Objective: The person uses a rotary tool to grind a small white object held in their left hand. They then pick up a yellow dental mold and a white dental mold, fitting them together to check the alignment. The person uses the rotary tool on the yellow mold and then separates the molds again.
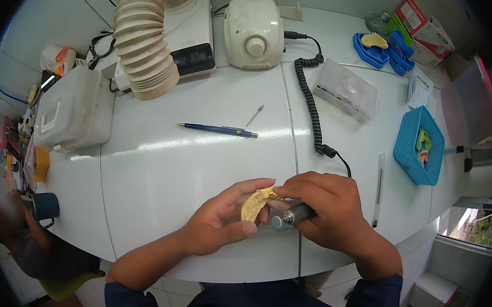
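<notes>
A yellow plaster dental model (pixel 252 205), curved like an arch, rests in my left hand (pixel 212 222), its fingers and thumb closed around it. My right hand (pixel 333 208) grips a dark metal rotary handpiece (pixel 300 214), whose silvery end points left and lies below the model. The thumb and forefinger of that hand reach to the model's upper right end; whether they pinch a small piece there I cannot make out. Just beyond the handpiece's tip is a small round greyish-blue item (pixel 278 223), partly hidden by my hands.
A coiled black cord (pixel 307 95) runs from the cream control box (pixel 254 37) toward my right hand. A blue mechanical pencil (pixel 219 130), a small bur (pixel 255 115) and a clear pen (pixel 379 188) lie around. A ribbed hose (pixel 145 44) overhangs. A blue basket (pixel 404 136) stands right; a person (pixel 29 241) sits left.
</notes>
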The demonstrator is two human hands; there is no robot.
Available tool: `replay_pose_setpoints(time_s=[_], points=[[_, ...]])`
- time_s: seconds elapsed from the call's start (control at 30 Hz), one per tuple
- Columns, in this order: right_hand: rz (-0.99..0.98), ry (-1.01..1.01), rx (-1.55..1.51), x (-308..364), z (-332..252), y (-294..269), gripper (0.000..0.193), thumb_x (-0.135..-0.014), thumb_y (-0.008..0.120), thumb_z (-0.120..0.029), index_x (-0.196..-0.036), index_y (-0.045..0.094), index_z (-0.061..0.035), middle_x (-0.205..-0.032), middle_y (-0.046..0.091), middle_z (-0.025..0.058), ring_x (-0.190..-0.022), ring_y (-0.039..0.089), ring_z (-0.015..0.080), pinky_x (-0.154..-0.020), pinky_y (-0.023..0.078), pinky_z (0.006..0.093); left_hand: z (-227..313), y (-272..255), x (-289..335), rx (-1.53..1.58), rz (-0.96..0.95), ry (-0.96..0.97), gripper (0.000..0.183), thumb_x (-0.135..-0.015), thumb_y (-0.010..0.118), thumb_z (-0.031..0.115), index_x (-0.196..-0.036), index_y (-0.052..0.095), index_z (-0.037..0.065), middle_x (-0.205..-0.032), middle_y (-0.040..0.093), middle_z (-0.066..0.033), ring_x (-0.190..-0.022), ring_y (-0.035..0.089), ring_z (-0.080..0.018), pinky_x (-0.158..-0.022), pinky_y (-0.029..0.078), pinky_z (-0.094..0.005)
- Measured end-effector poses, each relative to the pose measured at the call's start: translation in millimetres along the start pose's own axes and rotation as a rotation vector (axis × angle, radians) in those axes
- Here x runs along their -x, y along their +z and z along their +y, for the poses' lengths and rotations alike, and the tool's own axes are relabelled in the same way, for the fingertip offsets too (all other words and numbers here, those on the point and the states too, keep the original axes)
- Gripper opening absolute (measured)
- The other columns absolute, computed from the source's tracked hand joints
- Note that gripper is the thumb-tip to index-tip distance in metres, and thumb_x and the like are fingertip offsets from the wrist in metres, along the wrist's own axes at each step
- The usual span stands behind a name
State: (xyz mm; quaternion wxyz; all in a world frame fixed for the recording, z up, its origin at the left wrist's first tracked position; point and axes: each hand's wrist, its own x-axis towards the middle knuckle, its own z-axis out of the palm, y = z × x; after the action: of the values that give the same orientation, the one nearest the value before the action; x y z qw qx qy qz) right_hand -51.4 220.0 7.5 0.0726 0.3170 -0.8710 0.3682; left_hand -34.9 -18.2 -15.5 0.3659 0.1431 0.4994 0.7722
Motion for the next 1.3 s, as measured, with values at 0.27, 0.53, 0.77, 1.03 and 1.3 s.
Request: replay_pose_setpoints(time_s=[0.27, 0.53, 0.77, 1.03, 1.3], points=[[-0.030, 0.056, -0.060, -7.2, -8.2, -6.3, 0.042, -0.059, 0.078, -0.006, -0.100, 0.070, -0.0131, -0.089, 0.064, 0.0016, -0.066, 0.065, 0.0199, -0.054, 0.049, 0.0312, -3.0, 3.7, 0.1, -0.107, 0.041, -0.058, 0.063, -0.101, 0.053, 0.041, -0.147, 0.038, 0.000, -0.113, 0.060, -0.0066, -0.098, 0.056, -0.0124, -0.089, 0.046, -0.0276], [-0.136, 0.046, -0.086, -2.0, -3.9, -7.9, 0.037, -0.061, 0.076, -0.008, -0.098, 0.071, -0.0135, -0.089, 0.064, 0.0006, -0.060, 0.062, 0.0194, -0.053, 0.049, 0.0306, -11.0, 6.4, -3.0, -0.328, 0.093, 0.066, 0.066, -0.092, 0.066, 0.043, -0.137, 0.048, -0.001, -0.117, 0.063, -0.0118, -0.104, 0.062, -0.0191, -0.093, 0.047, -0.0311], [-0.091, -0.129, 0.078, -4.5, -1.8, -5.8, 0.028, -0.066, 0.076, -0.010, -0.094, 0.071, -0.0126, -0.088, 0.067, 0.0003, -0.057, 0.059, 0.0140, -0.049, 0.045, 0.0271, -19.4, 4.4, 1.9, -0.159, 0.167, 0.040, 0.071, -0.077, 0.084, 0.031, -0.132, 0.053, -0.001, -0.123, 0.063, -0.0145, -0.114, 0.061, -0.0231, -0.101, 0.044, -0.0336], [-0.094, -0.280, 0.152, -4.1, -1.5, -4.9, 0.031, -0.073, 0.064, -0.016, -0.101, 0.067, -0.0056, -0.093, 0.062, 0.0027, -0.063, 0.061, 0.0102, -0.051, 0.042, 0.0251, -15.5, -1.0, 2.3, -0.281, 0.084, 0.073, 0.067, -0.082, 0.080, 0.025, -0.135, 0.049, -0.004, -0.127, 0.059, -0.0156, -0.117, 0.058, -0.0217, -0.102, 0.044, -0.0342], [-0.138, -0.224, 0.131, -7.7, -3.5, -7.8, 0.032, -0.073, 0.065, -0.016, -0.103, 0.067, -0.0072, -0.093, 0.063, 0.0021, -0.059, 0.059, 0.0115, -0.051, 0.043, 0.0264, -14.1, -2.2, 2.0, -0.349, 0.059, 0.096, 0.067, -0.084, 0.079, 0.027, -0.134, 0.049, -0.006, -0.126, 0.058, -0.0169, -0.116, 0.058, -0.0213, -0.100, 0.044, -0.0335]])
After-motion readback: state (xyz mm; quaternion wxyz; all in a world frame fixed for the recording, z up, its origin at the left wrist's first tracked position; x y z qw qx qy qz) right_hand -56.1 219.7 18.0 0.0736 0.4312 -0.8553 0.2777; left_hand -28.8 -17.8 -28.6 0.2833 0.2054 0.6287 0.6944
